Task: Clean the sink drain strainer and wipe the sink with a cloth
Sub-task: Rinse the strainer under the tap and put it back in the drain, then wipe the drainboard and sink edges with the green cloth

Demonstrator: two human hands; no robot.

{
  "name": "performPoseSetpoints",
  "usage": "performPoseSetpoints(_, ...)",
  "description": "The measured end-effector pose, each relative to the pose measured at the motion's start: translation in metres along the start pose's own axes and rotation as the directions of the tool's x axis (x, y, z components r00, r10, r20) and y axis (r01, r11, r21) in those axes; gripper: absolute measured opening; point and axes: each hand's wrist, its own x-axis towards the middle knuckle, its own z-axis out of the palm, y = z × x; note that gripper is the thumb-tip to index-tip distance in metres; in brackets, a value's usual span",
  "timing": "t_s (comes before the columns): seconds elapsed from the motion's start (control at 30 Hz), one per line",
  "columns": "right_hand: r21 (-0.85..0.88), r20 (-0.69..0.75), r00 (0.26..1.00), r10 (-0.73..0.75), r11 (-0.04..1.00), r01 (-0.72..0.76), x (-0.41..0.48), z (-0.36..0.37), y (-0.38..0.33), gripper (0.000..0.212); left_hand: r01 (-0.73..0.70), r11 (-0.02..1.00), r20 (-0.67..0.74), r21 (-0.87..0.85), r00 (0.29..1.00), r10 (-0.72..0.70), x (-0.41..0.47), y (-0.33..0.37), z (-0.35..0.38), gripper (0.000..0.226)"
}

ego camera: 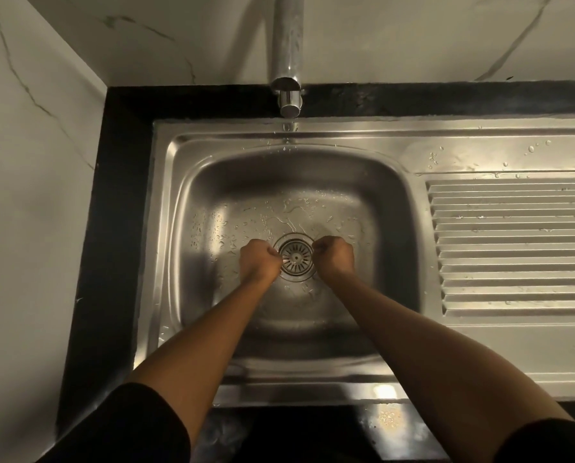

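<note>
A round metal drain strainer sits in the drain at the bottom of the wet steel sink. My left hand is at the strainer's left edge and my right hand at its right edge. Both hands are curled with the fingertips down at the strainer's rim; whether they grip it I cannot tell. No cloth is in view.
A chrome tap hangs over the back of the basin, its spout above the rear rim. A ribbed steel draining board lies to the right. A black counter border and marble walls surround the sink on the left and back.
</note>
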Motion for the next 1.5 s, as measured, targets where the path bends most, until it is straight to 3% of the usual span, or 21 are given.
performPoseSetpoints(0.17,0.007,0.027,0.999,-0.046,0.999,0.046,-0.013,-0.014,-0.009,0.026,-0.054,0.998,0.023,-0.036,0.998,0.054,-0.012,0.002,-0.012,0.013)
performPoseSetpoints(0.37,0.150,-0.019,0.985,-0.170,0.974,0.171,-0.055,-0.047,-0.026,0.024,-0.233,0.959,-0.001,-0.164,0.972,0.236,-0.044,0.021,-0.034,0.011)
performPoseSetpoints(0.53,0.445,-0.081,0.979,-0.187,0.872,0.204,-0.097,-0.089,-0.027,0.015,-0.381,0.869,-0.032,-0.316,0.919,0.392,-0.093,0.049,-0.053,0.012)
performPoseSetpoints(0.77,0.629,-0.186,0.961,-0.205,0.726,0.277,-0.158,-0.167,-0.012,0.017,-0.480,0.762,-0.005,-0.435,0.847,0.531,-0.173,0.103,-0.060,0.014)
performPoseSetpoints(0.9,0.678,-0.234,0.955,-0.184,0.673,0.295,-0.189,-0.209,0.012,0.015,-0.538,0.696,0.028,-0.476,0.781,0.623,-0.220,0.133,-0.045,0.014)
performPoseSetpoints(1.13,0.696,-0.322,0.937,-0.137,0.637,0.332,-0.235,-0.271,0.086,0.015,-0.561,0.668,0.108,-0.490,0.721,0.685,-0.293,0.163,0.007,0.013)
performPoseSetpoints(1.5,0.685,-0.369,0.922,-0.117,0.636,0.355,-0.270,-0.365,0.215,0.020,-0.600,0.687,0.160,-0.411,0.694,0.702,-0.411,0.205,0.116,0.018)
